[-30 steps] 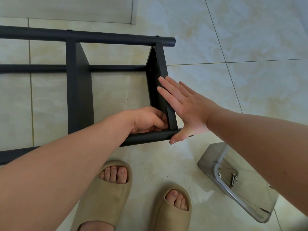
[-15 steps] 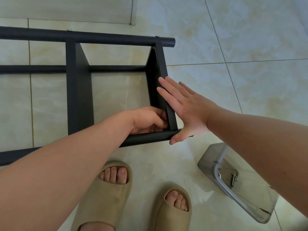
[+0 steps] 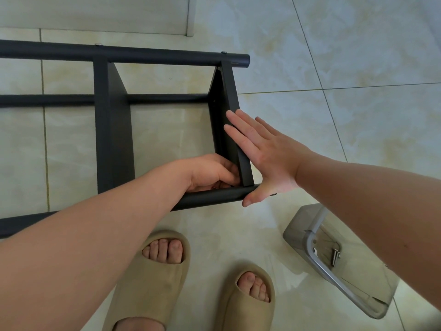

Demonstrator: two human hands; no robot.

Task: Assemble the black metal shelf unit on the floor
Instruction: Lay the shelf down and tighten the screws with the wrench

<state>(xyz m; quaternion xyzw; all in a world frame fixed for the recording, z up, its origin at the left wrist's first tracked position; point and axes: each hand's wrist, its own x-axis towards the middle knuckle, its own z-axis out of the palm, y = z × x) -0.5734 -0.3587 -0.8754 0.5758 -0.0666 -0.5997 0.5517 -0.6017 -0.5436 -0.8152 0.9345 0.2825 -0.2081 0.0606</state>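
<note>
The black metal shelf unit (image 3: 114, 130) lies on its side on the tiled floor, with round tubes running left to right. Its end panel (image 3: 222, 96) stands between the far tube (image 3: 143, 54) and the near tube (image 3: 214, 197). My left hand (image 3: 210, 173) reaches inside the frame, fingers curled at the corner where the end panel meets the near tube; what the fingertips hold is hidden. My right hand (image 3: 265, 154) lies flat against the outer face of the end panel, fingers straight, thumb down by the near tube's end.
A clear plastic box (image 3: 296, 225) lies on the floor at the lower right with a grey bent bar (image 3: 317, 263) and silver screws (image 3: 335, 255) in it. My feet in beige slippers (image 3: 152, 278) stand just before the near tube. A pale skirting strip (image 3: 95, 15) runs along the top.
</note>
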